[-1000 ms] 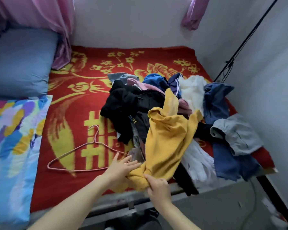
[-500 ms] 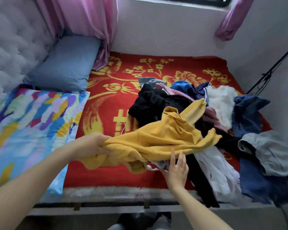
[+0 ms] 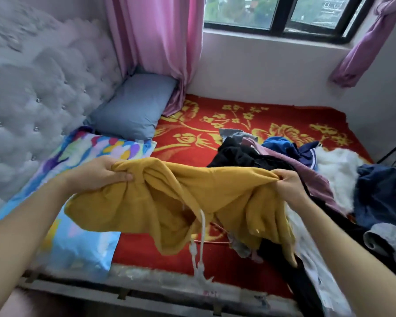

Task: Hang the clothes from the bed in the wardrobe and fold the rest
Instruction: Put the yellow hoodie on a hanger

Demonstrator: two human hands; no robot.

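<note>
A mustard-yellow hooded top (image 3: 169,202) with a white drawstring hangs stretched between my hands above the bed. My left hand (image 3: 98,172) grips one bunched end of it. My right hand (image 3: 288,181) pinches the other end. Behind and to the right lies a pile of clothes (image 3: 295,161) on the red and gold blanket (image 3: 215,138): black, pink, blue, white fluffy, navy and grey pieces. A thin pink hanger (image 3: 217,241) shows only as a sliver under the yellow top.
A blue-grey pillow (image 3: 133,108) and a multicoloured pillow (image 3: 82,248) lie at the left by the tufted headboard (image 3: 32,92). Pink curtains (image 3: 160,42) hang beside the window (image 3: 272,14). The bed's front edge (image 3: 160,291) runs below my arms.
The yellow top has been lifted off the pile and spread wide. My right hand went from open under it to pinching its right end. The view has tilted up toward the window.
</note>
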